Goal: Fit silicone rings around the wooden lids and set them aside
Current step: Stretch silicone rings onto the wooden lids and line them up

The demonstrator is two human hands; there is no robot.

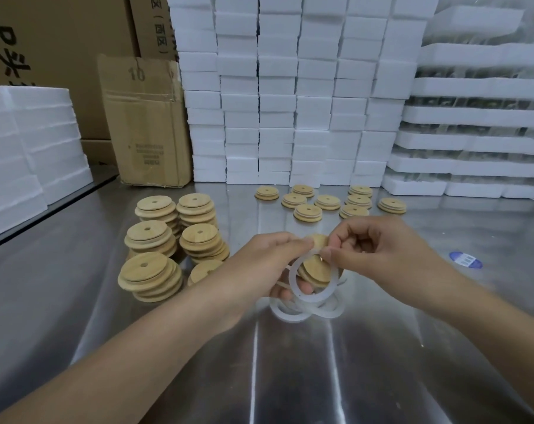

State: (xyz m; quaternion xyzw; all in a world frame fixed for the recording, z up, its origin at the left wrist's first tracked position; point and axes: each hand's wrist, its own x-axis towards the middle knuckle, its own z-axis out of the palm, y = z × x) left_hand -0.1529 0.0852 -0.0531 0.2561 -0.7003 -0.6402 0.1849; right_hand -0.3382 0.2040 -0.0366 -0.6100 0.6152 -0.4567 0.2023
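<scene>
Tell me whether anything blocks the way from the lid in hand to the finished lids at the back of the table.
Nothing visible does. The lid, held by the left hand, has only bare steel table between it and the finished lids beyond; the unfitted stacks stand off to the left.

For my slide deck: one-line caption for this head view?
Left hand holds a wooden lid; right hand pinches a silicone ring at its rim.

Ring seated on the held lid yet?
No, the silicone ring hangs loose in front of the wooden lid, pinched by the right hand.
</scene>
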